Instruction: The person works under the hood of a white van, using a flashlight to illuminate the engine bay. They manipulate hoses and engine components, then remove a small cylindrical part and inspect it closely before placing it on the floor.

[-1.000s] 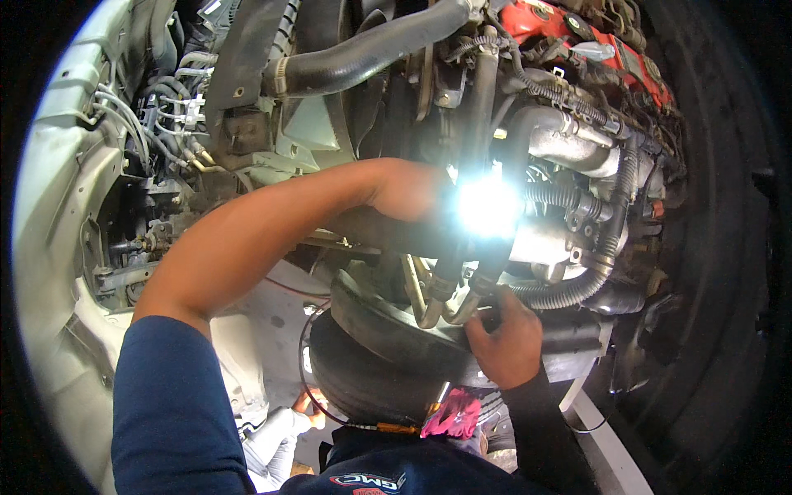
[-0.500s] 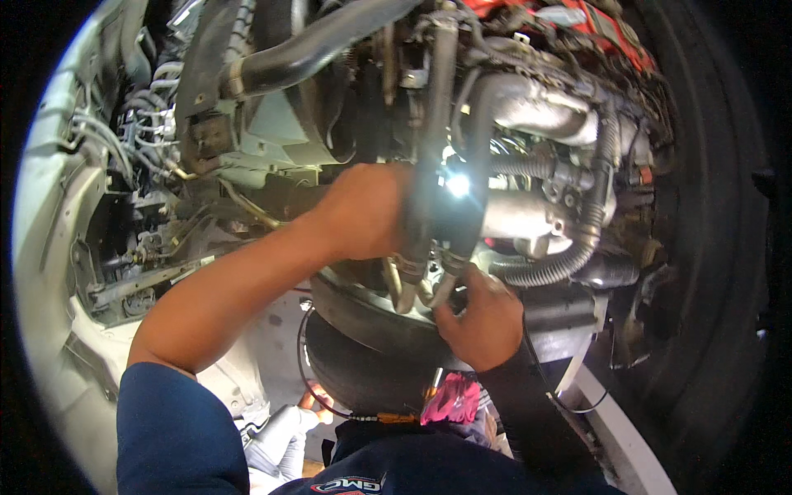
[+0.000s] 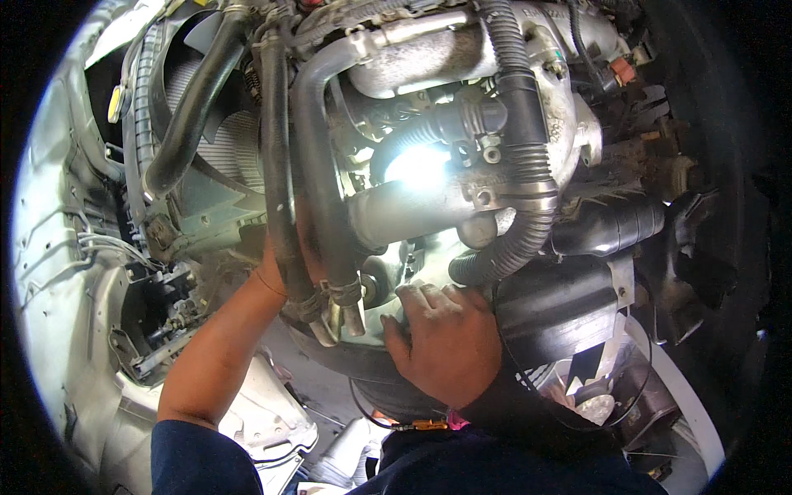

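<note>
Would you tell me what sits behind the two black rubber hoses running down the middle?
The left hand reaches behind the black rubber hoses; only its wrist and palm edge show. Its fingers are covered, so whatever they touch cannot be seen.

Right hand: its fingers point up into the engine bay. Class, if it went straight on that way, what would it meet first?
Probably the ribbed black hose that curves down just above the right hand, or the metal engine casing behind it. The fingertips are already close to both; depth is unclear here.
</note>
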Demonstrator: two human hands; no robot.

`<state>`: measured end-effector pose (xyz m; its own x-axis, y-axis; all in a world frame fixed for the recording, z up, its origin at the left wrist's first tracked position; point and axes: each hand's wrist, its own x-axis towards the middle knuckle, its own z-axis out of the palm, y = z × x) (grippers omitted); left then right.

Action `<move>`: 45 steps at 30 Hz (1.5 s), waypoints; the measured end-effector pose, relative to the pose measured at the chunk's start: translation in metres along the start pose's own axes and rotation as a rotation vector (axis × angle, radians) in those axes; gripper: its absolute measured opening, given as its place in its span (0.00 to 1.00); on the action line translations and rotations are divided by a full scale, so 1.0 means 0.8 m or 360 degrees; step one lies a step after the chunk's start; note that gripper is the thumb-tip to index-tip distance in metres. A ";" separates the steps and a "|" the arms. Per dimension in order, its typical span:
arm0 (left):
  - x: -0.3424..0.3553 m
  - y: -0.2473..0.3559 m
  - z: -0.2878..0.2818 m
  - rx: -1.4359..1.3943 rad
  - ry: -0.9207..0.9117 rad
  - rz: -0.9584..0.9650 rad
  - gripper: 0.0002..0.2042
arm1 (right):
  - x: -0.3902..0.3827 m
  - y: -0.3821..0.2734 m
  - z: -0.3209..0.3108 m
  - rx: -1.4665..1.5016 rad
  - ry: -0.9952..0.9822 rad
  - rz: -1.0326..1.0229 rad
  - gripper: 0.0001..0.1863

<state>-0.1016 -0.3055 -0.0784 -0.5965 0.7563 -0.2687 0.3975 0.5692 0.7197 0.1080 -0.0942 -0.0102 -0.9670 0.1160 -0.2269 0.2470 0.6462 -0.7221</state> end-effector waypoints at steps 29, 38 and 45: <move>0.059 0.066 -0.067 0.0315 -0.0489 0.0086 0.26 | -0.015 0.007 -0.005 0.0082 0.0022 -0.0125 0.19; 0.066 0.052 -0.076 0.0493 -0.0567 0.0315 0.29 | -0.014 0.007 -0.002 0.0081 0.0046 -0.0151 0.18; 0.081 0.036 -0.080 0.0420 -0.0763 -0.0092 0.58 | -0.015 0.006 0.005 0.0009 0.0135 -0.0195 0.17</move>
<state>-0.1733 -0.2605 -0.0340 -0.2625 0.7484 -0.6091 0.5714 0.6292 0.5269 0.1211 -0.0950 -0.0136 -0.9917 0.0999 -0.0807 0.1266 0.6551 -0.7448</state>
